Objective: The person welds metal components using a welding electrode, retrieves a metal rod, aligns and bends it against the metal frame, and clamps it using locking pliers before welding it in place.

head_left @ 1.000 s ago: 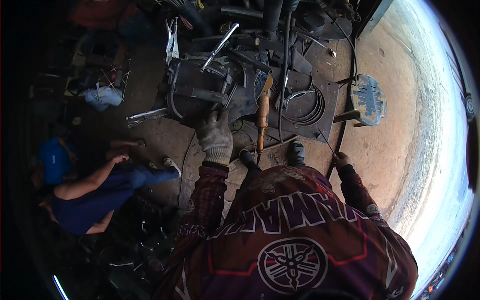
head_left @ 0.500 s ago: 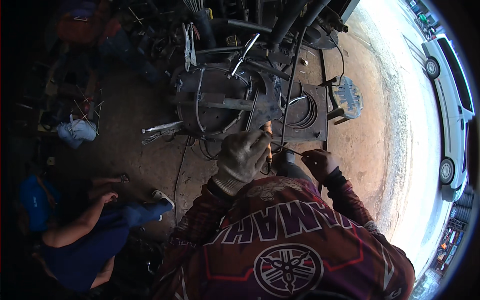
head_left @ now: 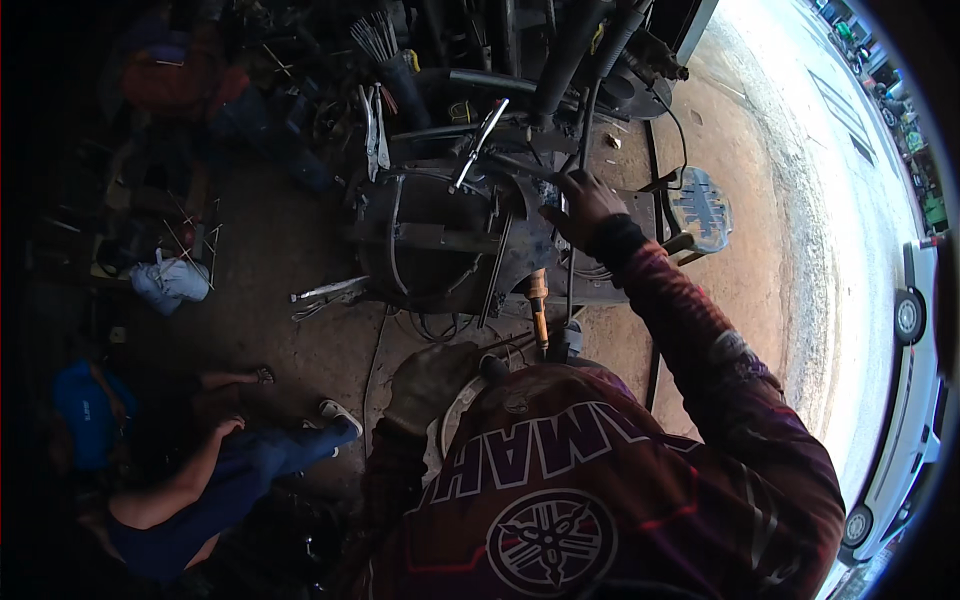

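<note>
1. The dark metal frame (head_left: pixel 440 240), a bulky welded assembly of curved bars and plates, stands on the dirt floor (head_left: pixel 280 250) straight ahead of the person and fills the middle of the view.
2. A second person (head_left: pixel 190 480) in blue sits on the ground at lower left, well apart from the frame, one shoe near the wearer's left elbow.
3. A white car (head_left: pixel 905 420) is parked along the bright right rim, far from the work.
4. A blue patterned plate (head_left: pixel 702 205) lies just right of the frame, near the right forearm.
5. The right hand (head_left: pixel 585 205), bare, reaches forward with the arm stretched out and rests on the frame's upper right edge, fingers curled down on the metal there; whether it grips a rod or only presses I cannot tell.
6. The left hand (head_left: pixel 432 385), in a grey work glove, is drawn back close to the chest, below the frame and not touching it; its fingers are bent loosely, and what it holds, if anything, is unclear.
7. A wooden-handled tool (head_left: pixel 538 305) hangs at the frame's lower edge, between the two hands.
8. A pale cloth bundle (head_left: pixel 170 282) lies at left.
</note>
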Motion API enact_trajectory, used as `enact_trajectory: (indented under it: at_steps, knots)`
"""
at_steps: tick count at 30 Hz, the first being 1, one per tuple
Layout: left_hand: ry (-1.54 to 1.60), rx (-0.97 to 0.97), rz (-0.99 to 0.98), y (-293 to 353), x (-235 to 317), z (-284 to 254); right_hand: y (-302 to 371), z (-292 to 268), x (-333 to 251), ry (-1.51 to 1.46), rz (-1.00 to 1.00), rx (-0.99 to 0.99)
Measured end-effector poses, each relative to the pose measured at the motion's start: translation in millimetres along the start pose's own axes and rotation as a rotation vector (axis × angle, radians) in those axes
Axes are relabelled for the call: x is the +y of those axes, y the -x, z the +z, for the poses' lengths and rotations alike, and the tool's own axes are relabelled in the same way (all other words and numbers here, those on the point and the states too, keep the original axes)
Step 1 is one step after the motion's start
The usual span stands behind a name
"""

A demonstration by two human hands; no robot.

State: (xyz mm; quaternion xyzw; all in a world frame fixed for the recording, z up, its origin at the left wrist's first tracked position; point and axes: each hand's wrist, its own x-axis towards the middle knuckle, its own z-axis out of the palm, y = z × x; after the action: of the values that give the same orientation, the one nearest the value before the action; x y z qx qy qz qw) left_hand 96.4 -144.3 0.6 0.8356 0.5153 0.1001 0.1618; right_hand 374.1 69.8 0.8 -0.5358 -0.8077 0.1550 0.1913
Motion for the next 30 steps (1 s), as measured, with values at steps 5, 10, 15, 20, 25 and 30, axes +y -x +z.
enact_trajectory:
  at_steps: [5,10,15,20,25,30]
  knots:
    - [-0.037,0.074,-0.083,26.6,2.3,24.5,-66.2,33.2,14.1,0.218,0.145,-0.261]
    - [0.203,0.022,-0.391,68.7,1.8,68.9,-85.6,46.1,26.8,0.14,0.133,-0.311]
    - [0.229,0.002,-0.617,115.2,7.9,113.3,-103.5,46.1,29.8,0.106,0.026,-0.321]
    - [0.612,0.026,-0.85,146.9,2.3,161.2,-139.2,84.6,31.0,0.002,-0.073,-0.352]
    - [0.132,0.145,-0.458,177.7,-2.0,194.8,-192.5,94.0,73.7,0.104,-0.49,-0.199]
    - [0.002,0.014,-0.496,195.5,19.6,204.8,-228.9,90.5,75.8,0.104,-0.023,-0.346]
